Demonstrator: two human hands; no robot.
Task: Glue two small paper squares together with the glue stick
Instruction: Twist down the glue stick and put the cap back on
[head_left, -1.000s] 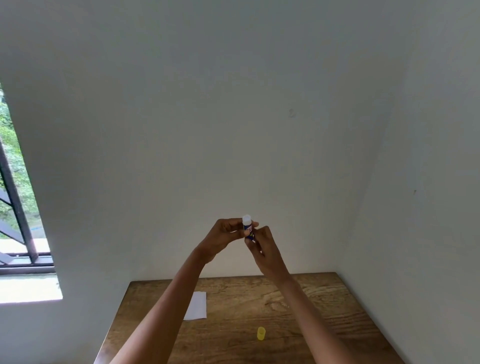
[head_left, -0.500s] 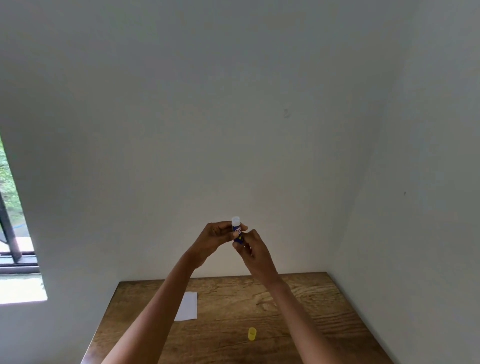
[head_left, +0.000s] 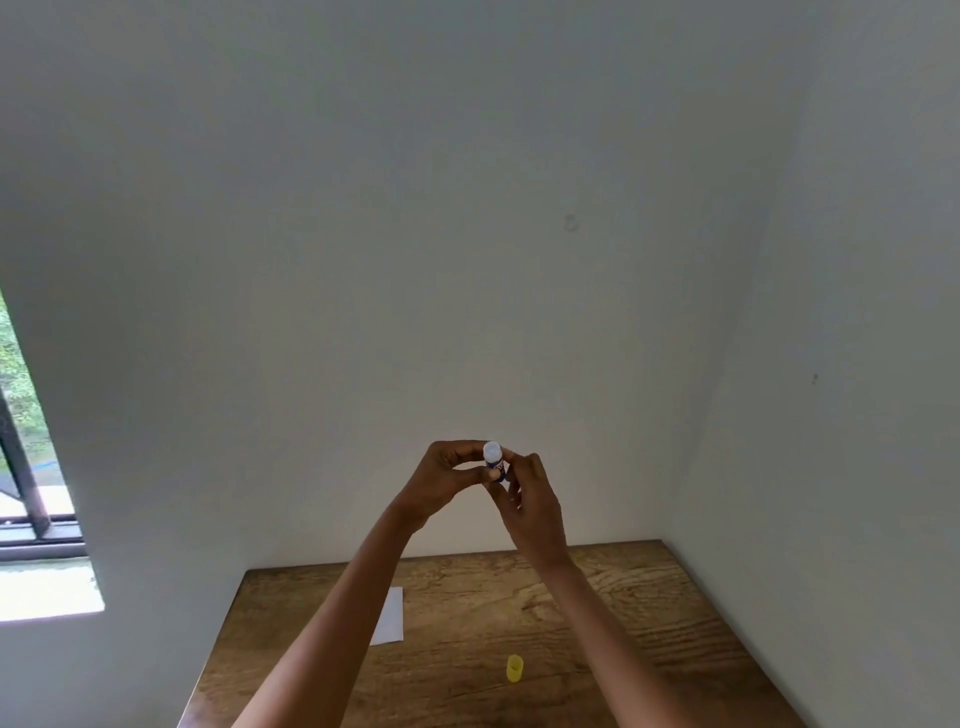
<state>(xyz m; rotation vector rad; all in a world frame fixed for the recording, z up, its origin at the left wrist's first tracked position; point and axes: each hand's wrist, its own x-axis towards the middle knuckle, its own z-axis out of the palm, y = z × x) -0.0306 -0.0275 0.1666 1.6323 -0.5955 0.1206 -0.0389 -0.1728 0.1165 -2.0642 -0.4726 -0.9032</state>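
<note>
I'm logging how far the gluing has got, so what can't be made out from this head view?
- Glue stick: lower body hidden by the left hand and right hand; label too small to read.
- Paper: left part covered by the left forearm, so one sheet or two cannot be told.
- Yellow cap: too small for detail.
- Table: near part cut off by the bottom edge.

Plain white walls meet in a corner right of my grip. Brown wood-grain tabletop below it. Dark-framed window far left, daylight on its sill, green foliage outside.
</note>
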